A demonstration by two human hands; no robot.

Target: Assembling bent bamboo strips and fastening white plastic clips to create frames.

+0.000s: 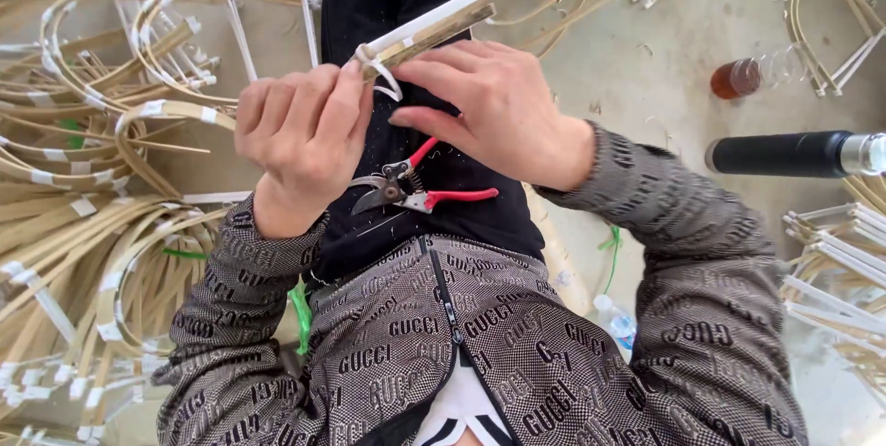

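Head view: looking down on a lap, both hands raised over black trousers.
Floor (609, 68): pale concrete, with shavings scattered.
Bent cane frames (101, 178): large heap at left, curved bamboo strips bound with white tape; more at top right and right edge.
Jacket (480, 335): brown patterned fabric, zip half open, both sleeves reaching up to the hands.
Black cylinder (784, 153): lying on the floor at right, silver end toward the edge.
Right hand (494, 109): closed around the near end of the strip bundle, thumb pointing left, fingers over the top.
Left hand (300, 132): narrow, fingertips pinching the white tape at the bundle end, touching the right hand's fingers.
Strip bundle (443, 17): two or three flat bamboo strips, one white-wrapped, slanting up and away to the right, held between both hands above the lap.
Pruning shears (411, 190): red handles, resting on the black trousers, just below the hands, not touched.
Amber bottle (752, 72): clear plastic, brown liquid, lying on the floor upper right.
Small water bottle (614, 317): beside the right elbow, partly hidden.
White tape end (388, 88): loose loop hanging under the bundle.
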